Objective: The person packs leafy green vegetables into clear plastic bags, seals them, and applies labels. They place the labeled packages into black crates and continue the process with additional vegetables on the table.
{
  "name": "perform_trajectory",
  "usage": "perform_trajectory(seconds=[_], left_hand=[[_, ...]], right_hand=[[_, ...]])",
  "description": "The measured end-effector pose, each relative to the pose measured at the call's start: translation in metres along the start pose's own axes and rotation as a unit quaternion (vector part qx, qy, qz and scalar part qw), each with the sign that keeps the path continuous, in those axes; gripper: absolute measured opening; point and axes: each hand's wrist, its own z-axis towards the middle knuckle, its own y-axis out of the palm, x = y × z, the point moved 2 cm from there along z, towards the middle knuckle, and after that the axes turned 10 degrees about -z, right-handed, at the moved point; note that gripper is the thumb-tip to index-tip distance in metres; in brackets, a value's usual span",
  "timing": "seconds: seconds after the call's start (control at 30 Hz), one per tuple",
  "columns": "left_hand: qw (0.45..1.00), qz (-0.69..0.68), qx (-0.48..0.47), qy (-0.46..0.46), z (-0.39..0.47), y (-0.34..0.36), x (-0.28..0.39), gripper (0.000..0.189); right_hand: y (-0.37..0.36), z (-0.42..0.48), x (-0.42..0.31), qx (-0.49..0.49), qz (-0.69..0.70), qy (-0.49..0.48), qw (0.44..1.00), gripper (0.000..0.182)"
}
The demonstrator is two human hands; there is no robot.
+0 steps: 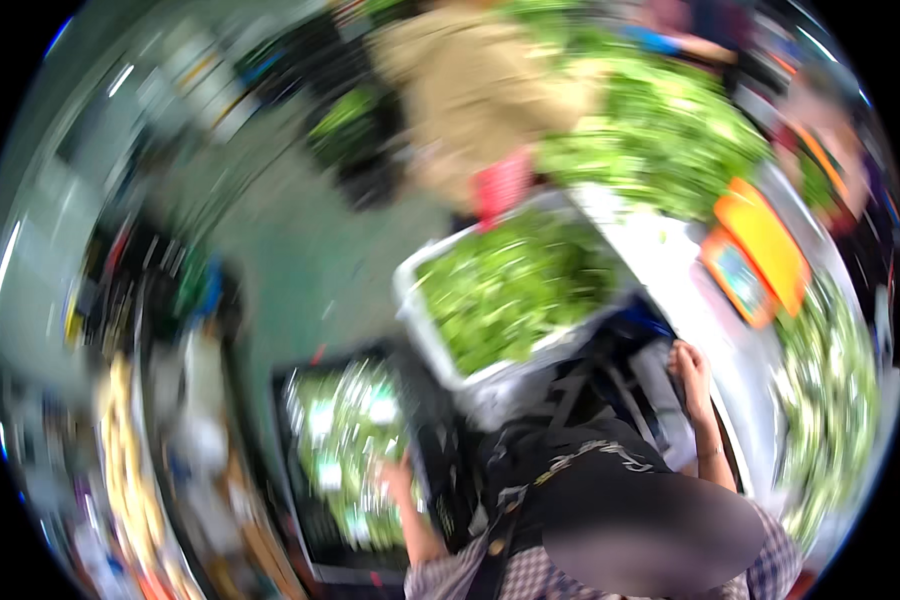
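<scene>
My left hand (396, 477) reaches over a black crate (311, 547) of bagged green vegetables (345, 450), at or just above the bags; blur hides whether it holds one. My right hand (691, 367), its fingers curled, is beside the near edge of a metal table (735, 375); nothing can be made out in it. In front of my body stands a white tub (439, 360) full of loose leafy greens (517, 285). On the table, an orange scale (739, 274) sits beside an orange tray (765, 240).
A person in a tan top (465, 97) stands beyond the tub. Leafy greens (645, 127) are heaped on the table's far part, long green stalks (829, 397) at its right. More people work across it. Shelving with goods (195, 450) lines the left.
</scene>
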Motion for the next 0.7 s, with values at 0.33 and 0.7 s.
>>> perform_trajectory(seconds=[0.33, 0.7], left_hand=[[0.859, -0.103, 0.021, 0.5, -0.051, -0.011, 0.373, 0.052], [0.542, -0.056, -0.583, 0.603, -0.493, 0.189, 0.553, 0.056]], right_hand=[[-0.373, -0.206, 0.156, 0.84, -0.113, 0.172, 0.502, 0.048], [-0.509, -0.309, 0.189, 0.871, 0.237, 0.271, 0.334, 0.089]])
